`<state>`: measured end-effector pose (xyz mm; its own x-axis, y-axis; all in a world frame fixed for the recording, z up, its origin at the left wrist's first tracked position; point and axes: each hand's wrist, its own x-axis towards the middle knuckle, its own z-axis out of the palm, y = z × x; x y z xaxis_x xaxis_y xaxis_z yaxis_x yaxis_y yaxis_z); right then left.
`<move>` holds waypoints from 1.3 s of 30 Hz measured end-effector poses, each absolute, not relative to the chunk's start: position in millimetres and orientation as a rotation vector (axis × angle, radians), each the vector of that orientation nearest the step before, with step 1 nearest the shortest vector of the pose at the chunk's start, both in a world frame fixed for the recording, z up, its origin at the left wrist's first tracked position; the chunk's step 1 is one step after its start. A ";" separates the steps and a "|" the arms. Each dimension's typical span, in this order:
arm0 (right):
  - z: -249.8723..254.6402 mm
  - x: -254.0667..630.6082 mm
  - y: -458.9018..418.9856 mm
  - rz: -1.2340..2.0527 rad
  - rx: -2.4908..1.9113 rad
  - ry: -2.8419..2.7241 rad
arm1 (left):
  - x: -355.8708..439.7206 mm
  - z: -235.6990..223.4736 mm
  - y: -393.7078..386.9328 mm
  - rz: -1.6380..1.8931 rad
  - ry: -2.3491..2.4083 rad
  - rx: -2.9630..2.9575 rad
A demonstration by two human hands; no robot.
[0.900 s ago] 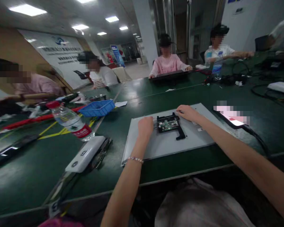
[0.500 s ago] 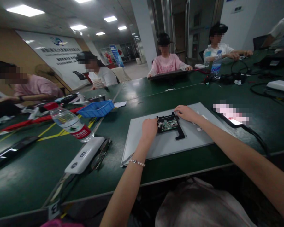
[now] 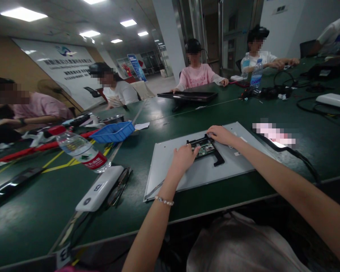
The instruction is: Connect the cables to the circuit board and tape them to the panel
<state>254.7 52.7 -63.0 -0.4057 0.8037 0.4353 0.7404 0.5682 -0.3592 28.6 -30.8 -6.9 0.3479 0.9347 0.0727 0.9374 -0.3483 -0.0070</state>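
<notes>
On the flat grey metal panel [image 3: 167, 170] lies a black plastic frame [image 3: 219, 158] around a green circuit board [image 3: 205, 149]. My left hand [image 3: 184, 158] is at the frame's left side, thumb spread away from the fingers and lying over the board's left part. It covers that side of the frame, and whether it presses there I cannot tell. At the frame's far right corner, my right hand [image 3: 221, 135] has its fingers closed on the black edge; the fingertips are partly hidden.
A tilted water bottle [image 3: 81, 149] leans by a white power bank [image 3: 100, 189] and glasses [image 3: 120, 187] at left. Behind them is a blue tray [image 3: 113, 132]. A lit phone [image 3: 273, 135] with a cable lies at right. Several people sit around the green table [image 3: 124, 223].
My left thumb has opened out and moved right over the board. My right hand stays at the far corner. Across the table, a person's black panel has shifted left and lies flatter.
</notes>
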 end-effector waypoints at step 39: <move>-52.3 261.3 51.8 0.034 -1.348 -2.355 | 15.6 -4.8 -25.3 -0.091 -1.797 -2.513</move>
<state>261.3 51.8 -52.3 -0.4383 0.8286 0.3483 0.8181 0.5283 -0.2272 15.6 -25.3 -4.8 0.3224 0.9434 0.0774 0.9464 -0.3228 -0.0070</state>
